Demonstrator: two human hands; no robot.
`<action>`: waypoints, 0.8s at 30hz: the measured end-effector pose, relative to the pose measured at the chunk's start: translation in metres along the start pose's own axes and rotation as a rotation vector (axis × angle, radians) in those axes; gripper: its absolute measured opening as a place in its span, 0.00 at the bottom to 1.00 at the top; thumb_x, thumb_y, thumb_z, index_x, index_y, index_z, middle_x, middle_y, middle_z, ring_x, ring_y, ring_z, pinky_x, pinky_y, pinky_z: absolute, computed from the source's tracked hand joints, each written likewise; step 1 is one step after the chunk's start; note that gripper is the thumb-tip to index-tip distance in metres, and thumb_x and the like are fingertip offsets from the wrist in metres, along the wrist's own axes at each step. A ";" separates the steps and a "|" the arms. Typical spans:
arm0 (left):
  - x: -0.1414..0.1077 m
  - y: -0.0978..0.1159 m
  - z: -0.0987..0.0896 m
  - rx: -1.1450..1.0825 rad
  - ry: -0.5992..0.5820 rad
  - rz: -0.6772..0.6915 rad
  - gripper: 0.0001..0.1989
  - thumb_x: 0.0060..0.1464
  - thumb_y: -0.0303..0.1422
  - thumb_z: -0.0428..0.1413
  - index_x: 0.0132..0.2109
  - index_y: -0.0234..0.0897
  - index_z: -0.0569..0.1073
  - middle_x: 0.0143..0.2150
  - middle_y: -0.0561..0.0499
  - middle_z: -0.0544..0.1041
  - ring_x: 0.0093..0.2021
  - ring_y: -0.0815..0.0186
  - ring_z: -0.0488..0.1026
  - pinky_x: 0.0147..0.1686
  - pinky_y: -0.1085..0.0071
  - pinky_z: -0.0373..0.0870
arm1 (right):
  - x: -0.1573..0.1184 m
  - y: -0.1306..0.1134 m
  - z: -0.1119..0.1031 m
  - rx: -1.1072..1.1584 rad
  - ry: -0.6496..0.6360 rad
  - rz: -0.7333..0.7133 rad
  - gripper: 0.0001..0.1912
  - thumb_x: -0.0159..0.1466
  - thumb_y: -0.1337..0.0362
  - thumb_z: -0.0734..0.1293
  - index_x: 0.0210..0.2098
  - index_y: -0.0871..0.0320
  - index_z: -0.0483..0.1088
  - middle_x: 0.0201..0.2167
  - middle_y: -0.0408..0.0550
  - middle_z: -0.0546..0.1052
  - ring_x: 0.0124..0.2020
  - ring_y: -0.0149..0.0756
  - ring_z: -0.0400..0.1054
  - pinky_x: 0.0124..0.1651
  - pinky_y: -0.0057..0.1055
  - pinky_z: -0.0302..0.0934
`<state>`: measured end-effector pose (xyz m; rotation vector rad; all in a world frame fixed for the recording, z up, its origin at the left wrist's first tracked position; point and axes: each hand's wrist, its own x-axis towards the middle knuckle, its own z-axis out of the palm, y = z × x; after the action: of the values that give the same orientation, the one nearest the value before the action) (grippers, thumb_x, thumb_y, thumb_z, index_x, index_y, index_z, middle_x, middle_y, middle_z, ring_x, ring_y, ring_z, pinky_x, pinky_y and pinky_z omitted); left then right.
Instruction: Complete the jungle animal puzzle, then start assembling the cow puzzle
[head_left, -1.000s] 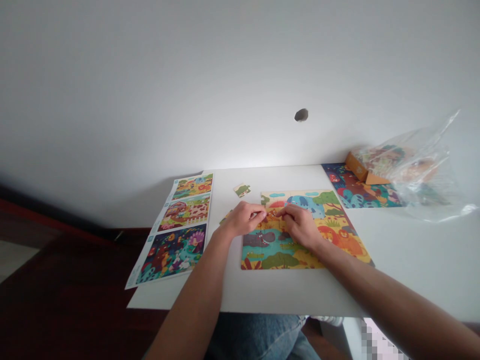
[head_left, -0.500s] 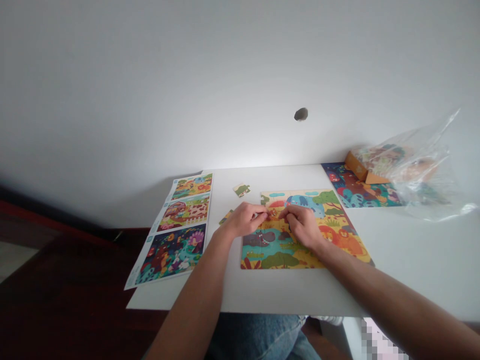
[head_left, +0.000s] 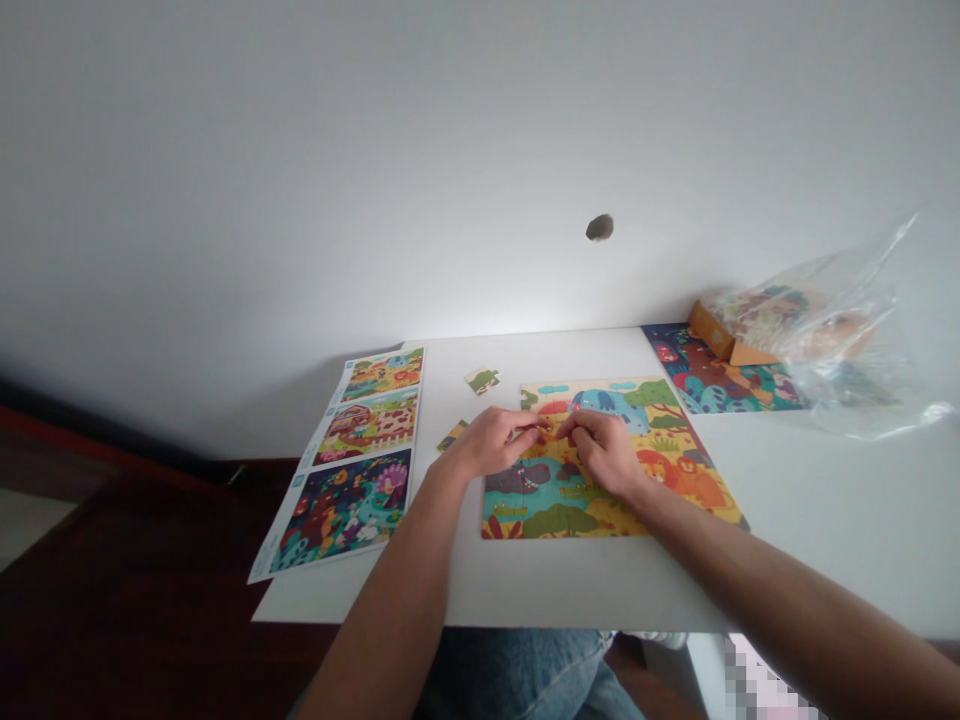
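Note:
A colourful animal jigsaw puzzle [head_left: 562, 520] lies in front of me on the white table. My left hand [head_left: 491, 440] is over its left part, thumb and fingers closed on a puzzle piece [head_left: 546, 424] mostly hidden by the fingertips. From the other side my right hand [head_left: 606, 452] rests on the puzzle, its fingers curled and pinched at that same piece. Beyond my left hand a loose green-and-cream puzzle piece [head_left: 481, 380] lies flat. Another loose piece [head_left: 451, 436] is partly covered by my left hand.
At the left, a reference sheet [head_left: 341, 455] with three pictures overhangs the table edge. Back right, a dark forest picture [head_left: 679, 370] lies under an orange box [head_left: 712, 332] and a clear plastic bag [head_left: 862, 340]. A white wall [head_left: 480, 180] with a hole stands behind the table [head_left: 570, 590].
My left fingertips have shifted slightly right, closer to my right hand's fingers. My right hand and the loose pieces stay almost where they were.

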<state>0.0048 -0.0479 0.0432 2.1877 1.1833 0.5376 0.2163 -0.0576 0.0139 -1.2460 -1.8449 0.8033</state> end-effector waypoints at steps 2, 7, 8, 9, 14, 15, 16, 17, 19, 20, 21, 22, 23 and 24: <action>0.000 0.002 0.001 0.029 0.011 -0.006 0.14 0.61 0.32 0.52 0.47 0.36 0.80 0.34 0.50 0.81 0.24 0.71 0.66 0.26 0.76 0.58 | 0.000 0.001 0.000 -0.004 -0.002 -0.003 0.15 0.57 0.71 0.57 0.27 0.57 0.75 0.23 0.43 0.74 0.26 0.33 0.68 0.33 0.27 0.58; 0.001 0.001 0.002 0.052 0.018 0.002 0.15 0.62 0.33 0.51 0.48 0.37 0.80 0.33 0.50 0.81 0.24 0.71 0.66 0.27 0.76 0.58 | 0.001 0.002 0.001 -0.003 0.005 -0.008 0.15 0.58 0.71 0.57 0.27 0.57 0.75 0.23 0.43 0.74 0.26 0.32 0.67 0.33 0.27 0.59; 0.001 0.000 0.002 0.043 0.019 0.006 0.15 0.62 0.33 0.50 0.47 0.36 0.80 0.33 0.50 0.81 0.24 0.72 0.66 0.27 0.76 0.58 | 0.001 0.002 0.001 -0.005 0.006 -0.009 0.15 0.58 0.71 0.57 0.27 0.57 0.76 0.23 0.43 0.74 0.26 0.32 0.67 0.33 0.27 0.58; 0.001 -0.001 0.002 0.031 0.024 0.008 0.15 0.63 0.34 0.50 0.48 0.36 0.80 0.32 0.50 0.81 0.23 0.72 0.65 0.26 0.76 0.58 | 0.001 0.003 0.001 -0.007 0.007 -0.009 0.15 0.58 0.71 0.57 0.27 0.57 0.76 0.23 0.43 0.74 0.26 0.32 0.68 0.33 0.27 0.58; 0.000 -0.008 0.003 -0.095 -0.029 -0.023 0.16 0.63 0.35 0.49 0.43 0.31 0.79 0.30 0.50 0.82 0.20 0.73 0.63 0.23 0.76 0.55 | -0.001 -0.002 -0.001 0.013 -0.007 0.002 0.15 0.57 0.72 0.57 0.27 0.58 0.76 0.22 0.43 0.76 0.23 0.31 0.67 0.31 0.26 0.58; -0.001 -0.009 0.003 -0.113 -0.061 -0.030 0.16 0.63 0.35 0.48 0.40 0.31 0.79 0.29 0.50 0.82 0.20 0.73 0.63 0.22 0.76 0.55 | -0.002 -0.003 -0.001 0.024 -0.025 -0.007 0.15 0.57 0.72 0.58 0.26 0.58 0.76 0.22 0.42 0.76 0.22 0.30 0.67 0.31 0.26 0.58; -0.001 -0.009 0.003 -0.124 -0.086 -0.036 0.16 0.63 0.35 0.48 0.37 0.32 0.79 0.28 0.50 0.82 0.19 0.73 0.63 0.21 0.75 0.54 | -0.003 -0.005 -0.002 0.033 -0.050 -0.023 0.15 0.56 0.72 0.58 0.26 0.58 0.76 0.22 0.42 0.76 0.22 0.30 0.66 0.30 0.25 0.57; -0.001 -0.009 0.003 -0.131 -0.097 -0.042 0.17 0.63 0.35 0.49 0.35 0.32 0.78 0.27 0.50 0.81 0.19 0.73 0.63 0.21 0.75 0.54 | -0.004 -0.006 -0.002 0.037 -0.084 -0.047 0.15 0.56 0.72 0.58 0.26 0.58 0.76 0.22 0.42 0.76 0.21 0.29 0.66 0.29 0.25 0.57; -0.002 -0.009 0.001 -0.142 -0.101 -0.057 0.16 0.63 0.35 0.49 0.34 0.32 0.78 0.26 0.51 0.81 0.19 0.73 0.65 0.21 0.76 0.55 | -0.005 -0.008 -0.002 0.023 -0.176 -0.103 0.15 0.55 0.72 0.59 0.26 0.58 0.77 0.21 0.41 0.76 0.20 0.28 0.64 0.28 0.25 0.56; -0.003 -0.009 0.001 -0.145 -0.105 -0.063 0.17 0.63 0.35 0.49 0.33 0.33 0.77 0.25 0.51 0.81 0.19 0.73 0.65 0.21 0.76 0.55 | -0.005 -0.009 -0.002 0.010 -0.219 -0.129 0.15 0.55 0.73 0.59 0.26 0.58 0.77 0.21 0.41 0.76 0.20 0.28 0.64 0.29 0.25 0.57; -0.003 -0.009 0.000 -0.146 -0.117 -0.069 0.17 0.63 0.35 0.49 0.31 0.33 0.76 0.25 0.51 0.80 0.19 0.72 0.65 0.21 0.76 0.55 | -0.005 -0.009 -0.001 -0.001 -0.252 -0.152 0.15 0.55 0.73 0.59 0.26 0.57 0.78 0.21 0.41 0.76 0.20 0.28 0.64 0.29 0.25 0.57; -0.003 -0.009 0.000 -0.145 -0.131 -0.075 0.18 0.63 0.36 0.49 0.29 0.33 0.75 0.24 0.51 0.80 0.19 0.72 0.66 0.21 0.76 0.55 | -0.005 -0.009 -0.001 -0.006 -0.269 -0.171 0.15 0.55 0.73 0.59 0.26 0.57 0.78 0.21 0.41 0.76 0.21 0.28 0.64 0.30 0.25 0.57; -0.004 -0.010 0.000 -0.144 -0.147 -0.079 0.19 0.63 0.36 0.49 0.27 0.33 0.74 0.24 0.51 0.80 0.19 0.72 0.66 0.21 0.75 0.55 | -0.005 -0.010 -0.001 -0.005 -0.268 -0.184 0.16 0.55 0.73 0.59 0.27 0.57 0.78 0.22 0.41 0.77 0.21 0.28 0.65 0.31 0.25 0.57; -0.004 -0.010 0.000 -0.138 -0.156 -0.079 0.20 0.63 0.37 0.49 0.25 0.34 0.73 0.23 0.51 0.80 0.19 0.72 0.65 0.20 0.75 0.55 | -0.005 -0.010 -0.001 -0.001 -0.252 -0.196 0.16 0.55 0.73 0.59 0.28 0.57 0.78 0.23 0.42 0.77 0.22 0.28 0.65 0.31 0.24 0.58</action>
<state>-0.0032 -0.0466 0.0358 2.0177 1.1107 0.3952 0.2139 -0.0657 0.0209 -0.9800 -2.1302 0.8818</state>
